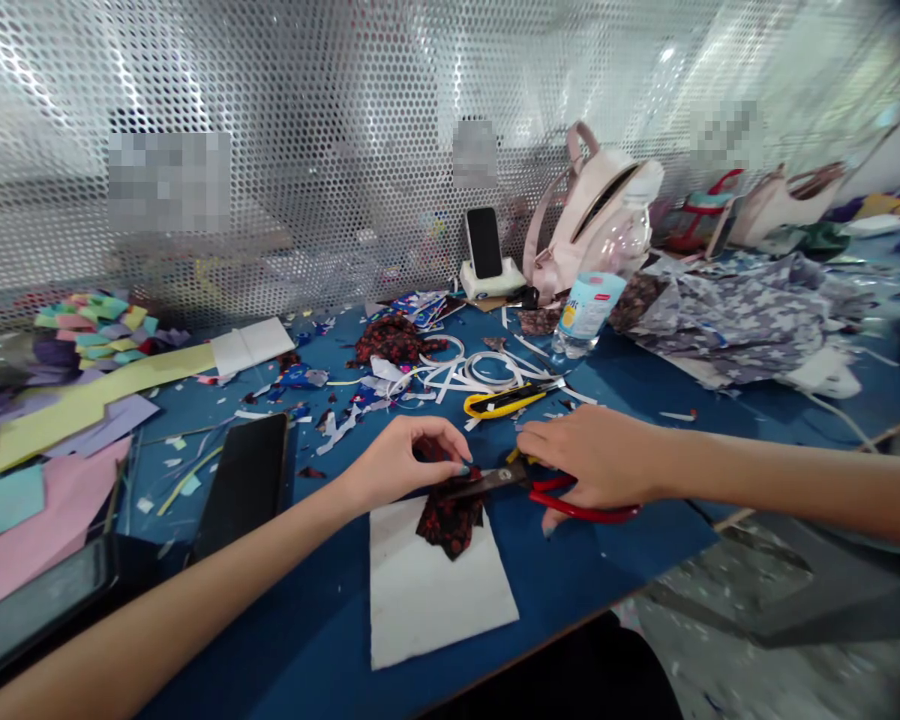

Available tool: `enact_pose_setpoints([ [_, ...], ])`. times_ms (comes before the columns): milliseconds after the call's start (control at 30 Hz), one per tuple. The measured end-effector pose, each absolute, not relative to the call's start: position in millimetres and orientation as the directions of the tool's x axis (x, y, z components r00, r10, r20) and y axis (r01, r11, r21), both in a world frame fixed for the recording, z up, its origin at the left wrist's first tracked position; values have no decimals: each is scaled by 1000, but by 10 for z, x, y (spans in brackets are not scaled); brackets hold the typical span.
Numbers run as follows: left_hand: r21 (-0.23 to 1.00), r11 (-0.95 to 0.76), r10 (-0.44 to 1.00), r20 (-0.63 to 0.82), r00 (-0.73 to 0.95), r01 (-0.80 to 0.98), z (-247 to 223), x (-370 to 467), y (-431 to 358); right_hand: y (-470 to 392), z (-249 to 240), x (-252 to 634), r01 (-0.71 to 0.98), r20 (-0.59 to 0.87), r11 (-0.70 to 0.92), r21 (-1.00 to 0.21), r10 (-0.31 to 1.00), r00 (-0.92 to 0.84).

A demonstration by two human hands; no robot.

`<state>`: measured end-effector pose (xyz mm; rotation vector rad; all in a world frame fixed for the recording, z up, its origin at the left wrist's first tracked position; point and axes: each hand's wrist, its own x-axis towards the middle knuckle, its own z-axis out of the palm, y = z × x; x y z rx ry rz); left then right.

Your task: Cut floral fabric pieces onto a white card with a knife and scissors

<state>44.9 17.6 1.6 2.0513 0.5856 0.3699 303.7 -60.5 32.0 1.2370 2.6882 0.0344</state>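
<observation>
A flat white rectangular sheet lies nearest on the blue tabletop, a black-and-red patterned cloth scrap over its far part. The left hand's fingers pinch the scrap; the right hand's fingers grasp red-handled metal scissors (blades against the cloth). Beyond lie a yellow-and-black utility knife, then coiled white strips.

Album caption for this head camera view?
Right hand works red-handled scissors at dark patterned cloth held in the left hand.
</observation>
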Motion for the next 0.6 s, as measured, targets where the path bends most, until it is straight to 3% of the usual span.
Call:
enact_pose_setpoints([
  [400, 865, -435, 538, 28, 842, 250, -19, 440, 200, -493, 259, 3004, 666, -144, 702, 254, 708, -691],
  [600, 870, -426, 536, 21, 844, 249, -20, 438, 208, -494, 290, 3001, 676, -148, 703, 223, 709, -689],
])
